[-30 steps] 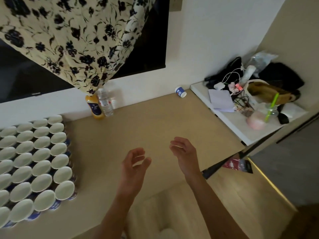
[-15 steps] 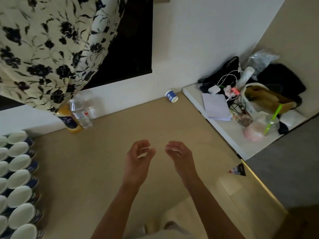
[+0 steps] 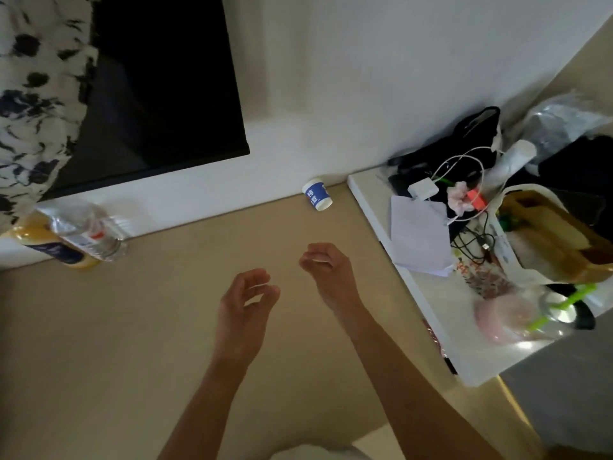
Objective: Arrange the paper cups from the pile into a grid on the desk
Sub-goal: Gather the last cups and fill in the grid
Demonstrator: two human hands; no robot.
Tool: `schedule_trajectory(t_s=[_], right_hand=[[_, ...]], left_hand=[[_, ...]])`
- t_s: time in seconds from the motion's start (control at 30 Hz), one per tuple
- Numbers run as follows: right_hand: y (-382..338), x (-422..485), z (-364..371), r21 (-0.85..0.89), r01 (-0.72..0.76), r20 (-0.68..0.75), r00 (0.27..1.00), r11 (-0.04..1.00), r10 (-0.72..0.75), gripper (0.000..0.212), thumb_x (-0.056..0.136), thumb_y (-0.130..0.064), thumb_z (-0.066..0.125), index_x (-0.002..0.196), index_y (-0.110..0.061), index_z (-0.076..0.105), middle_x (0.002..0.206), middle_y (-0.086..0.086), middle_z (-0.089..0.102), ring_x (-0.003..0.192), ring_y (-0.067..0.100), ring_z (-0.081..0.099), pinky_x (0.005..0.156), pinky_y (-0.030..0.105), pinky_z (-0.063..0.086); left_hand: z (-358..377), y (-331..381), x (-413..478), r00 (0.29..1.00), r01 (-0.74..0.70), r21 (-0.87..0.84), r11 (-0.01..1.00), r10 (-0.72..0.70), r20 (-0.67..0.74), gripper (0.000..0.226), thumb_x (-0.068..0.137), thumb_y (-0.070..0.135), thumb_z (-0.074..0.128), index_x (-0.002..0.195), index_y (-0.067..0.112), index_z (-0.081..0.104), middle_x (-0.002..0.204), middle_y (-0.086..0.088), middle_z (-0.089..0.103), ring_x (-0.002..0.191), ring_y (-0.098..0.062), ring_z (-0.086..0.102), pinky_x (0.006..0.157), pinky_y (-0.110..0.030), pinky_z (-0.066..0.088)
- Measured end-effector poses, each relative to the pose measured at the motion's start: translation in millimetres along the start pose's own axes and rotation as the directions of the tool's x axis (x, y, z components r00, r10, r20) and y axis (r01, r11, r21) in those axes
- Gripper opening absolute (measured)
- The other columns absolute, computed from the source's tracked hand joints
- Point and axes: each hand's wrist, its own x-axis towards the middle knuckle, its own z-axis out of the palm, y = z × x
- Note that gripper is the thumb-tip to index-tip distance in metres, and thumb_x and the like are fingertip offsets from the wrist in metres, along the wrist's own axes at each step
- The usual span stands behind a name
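I'm watching a small blue-and-white paper cup lying tipped over by the wall on the smooth tan desk, at 12 o'clock from the right hand and well apart from it. That hand and the left hand are hovering loosely curled, gripping nothing. At 9 o'clock a clear plastic bottle is sitting by the wall.

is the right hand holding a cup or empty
Empty: the right hand hovers above the desk, fingers loosely curled, with nothing between them.

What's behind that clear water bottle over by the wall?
A yellow bottle with a dark blue label stands behind the clear water bottle. The clear one covers part of it, and the flowered curtain hides its top.
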Motion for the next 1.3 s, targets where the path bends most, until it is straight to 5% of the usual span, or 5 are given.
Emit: schedule_trajectory(t_s=[0.17,0.63,0.93,1.1,1.3], right_hand=[[4,110,-13,-0.201,0.021,-0.028,0.999,0.979,-0.027,0.050,0.081,-0.018,0.081,0.122,-0.013,0.053,0.098,0.000,0.066,0.078,0.010,0.067,0.075,0.024,0.049],[52,309,10,-0.715,-0.074,-0.120,0.993,0.696,-0.018,0.077,0.078,-0.046,0.074,0.138,-0.013,0.039,0.136,0.008,0.051,0.125,0.031,0.050,0.093,0.042,0.043],[49,283,8,-0.455,0.009,-0.012,1.000,0.890,-0.016,0.076,0.072,-0.029,0.084,0.135,-0.014,0.045,0.112,-0.004,0.058,0.098,0.022,0.065,0.090,0.041,0.054],[39,187,24,-0.178,0.094,0.177,0.982,0.979,-0.062,0.071,0.068,-0.014,0.088,0.129,-0.020,0.052,0.108,-0.005,0.064,0.090,0.008,0.067,0.067,0.018,0.052],[21,33,57,-0.023,0.185,0.456,0.876,0.982,-0.154,0.069,0.060,-0.007,0.087,0.123,-0.014,0.059,0.114,-0.001,0.070,0.103,0.017,0.069,0.083,0.028,0.055]], left_hand=[[18,-3,19,0.993,0.061,0.015,0.998,-0.059,-0.101,0.022,0.090,0.006,0.071,0.109,0.014,0.066,0.110,0.003,0.071,0.090,0.006,0.066,0.071,-0.008,0.049],[31,-39,17,0.964,0.145,0.016,0.989,-0.138,-0.227,0.030,0.080,0.026,0.071,0.109,0.020,0.066,0.108,0.010,0.073,0.101,-0.008,0.070,0.077,-0.015,0.054],[14,-51,-4,0.944,0.138,-0.030,0.990,-0.141,-0.299,0.033,0.077,0.026,0.069,0.109,0.019,0.066,0.109,0.006,0.073,0.100,-0.012,0.070,0.078,-0.020,0.056],[3,-48,-25,0.932,0.101,-0.082,0.992,-0.123,-0.341,0.032,0.077,0.030,0.071,0.107,0.022,0.066,0.107,0.006,0.073,0.098,-0.010,0.070,0.074,-0.017,0.053],[-38,-36,-76,0.900,0.034,-0.145,0.989,-0.094,-0.427,0.045,0.070,0.046,0.070,0.107,0.021,0.067,0.105,0.003,0.073,0.098,-0.011,0.070,0.075,-0.020,0.054]])
